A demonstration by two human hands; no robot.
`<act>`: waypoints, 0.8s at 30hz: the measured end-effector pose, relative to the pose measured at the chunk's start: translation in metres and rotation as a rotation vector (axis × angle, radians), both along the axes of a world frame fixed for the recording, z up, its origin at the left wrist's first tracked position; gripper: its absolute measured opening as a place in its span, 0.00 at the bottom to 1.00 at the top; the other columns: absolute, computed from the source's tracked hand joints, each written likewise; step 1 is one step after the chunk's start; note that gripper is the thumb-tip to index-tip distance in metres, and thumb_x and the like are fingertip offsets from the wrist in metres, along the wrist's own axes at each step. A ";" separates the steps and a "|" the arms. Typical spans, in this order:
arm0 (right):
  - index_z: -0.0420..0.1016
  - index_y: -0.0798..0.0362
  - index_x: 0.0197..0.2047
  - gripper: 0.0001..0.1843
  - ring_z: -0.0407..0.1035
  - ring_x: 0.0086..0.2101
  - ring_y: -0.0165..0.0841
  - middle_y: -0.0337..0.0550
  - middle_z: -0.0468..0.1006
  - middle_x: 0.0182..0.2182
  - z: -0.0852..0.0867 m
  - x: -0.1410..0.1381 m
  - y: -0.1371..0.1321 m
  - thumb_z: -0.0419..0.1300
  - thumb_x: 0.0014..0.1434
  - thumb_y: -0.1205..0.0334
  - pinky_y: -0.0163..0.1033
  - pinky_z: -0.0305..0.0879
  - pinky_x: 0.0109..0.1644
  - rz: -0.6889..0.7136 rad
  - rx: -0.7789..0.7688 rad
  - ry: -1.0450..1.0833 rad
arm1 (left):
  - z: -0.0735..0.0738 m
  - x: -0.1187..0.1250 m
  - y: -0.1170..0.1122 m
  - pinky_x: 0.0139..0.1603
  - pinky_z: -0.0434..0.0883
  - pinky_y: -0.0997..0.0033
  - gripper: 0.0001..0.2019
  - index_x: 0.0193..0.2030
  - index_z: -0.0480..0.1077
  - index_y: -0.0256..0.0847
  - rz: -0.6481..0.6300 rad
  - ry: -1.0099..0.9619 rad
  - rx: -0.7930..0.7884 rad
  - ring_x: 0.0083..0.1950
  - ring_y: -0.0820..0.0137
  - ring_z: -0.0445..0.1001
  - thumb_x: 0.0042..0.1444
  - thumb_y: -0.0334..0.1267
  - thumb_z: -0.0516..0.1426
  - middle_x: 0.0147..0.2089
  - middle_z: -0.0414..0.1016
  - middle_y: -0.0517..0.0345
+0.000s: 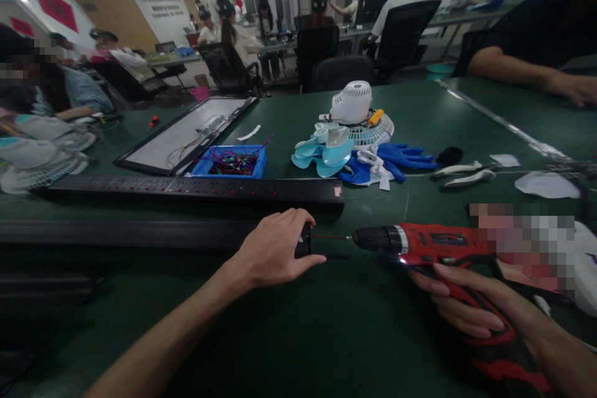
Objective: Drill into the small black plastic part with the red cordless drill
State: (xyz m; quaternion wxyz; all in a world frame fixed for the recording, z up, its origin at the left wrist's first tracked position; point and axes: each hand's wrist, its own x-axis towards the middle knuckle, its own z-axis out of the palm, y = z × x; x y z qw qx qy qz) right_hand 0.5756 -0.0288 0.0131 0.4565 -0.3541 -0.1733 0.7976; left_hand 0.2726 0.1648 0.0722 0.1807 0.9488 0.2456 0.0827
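My left hand (275,249) grips the right end of a long black bar (140,235) that lies across the green table (298,336), fingers wrapped over its end cap. My right hand (471,305) is closed round the handle of a red cordless drill (429,244). The drill lies level, pointing left, and its thin bit (331,237) meets the bar's end just past my left fingers.
Behind the bar lies a black power strip (196,188), then a blue tray of wires (233,161), a framed panel (186,135), a dismantled white fan with light blue blades (347,130), blue gloves (401,155) and pliers (461,173). Other people sit around the table and beyond it.
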 end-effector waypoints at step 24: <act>0.83 0.53 0.35 0.17 0.44 0.12 0.21 0.26 0.55 0.10 0.003 0.002 0.001 0.62 0.67 0.49 0.28 0.54 0.18 0.025 0.009 0.002 | 0.003 -0.003 0.000 0.50 0.74 0.56 0.25 0.57 0.65 0.42 -0.008 -0.005 -0.035 0.50 0.59 0.76 0.62 0.55 0.63 0.52 0.74 0.52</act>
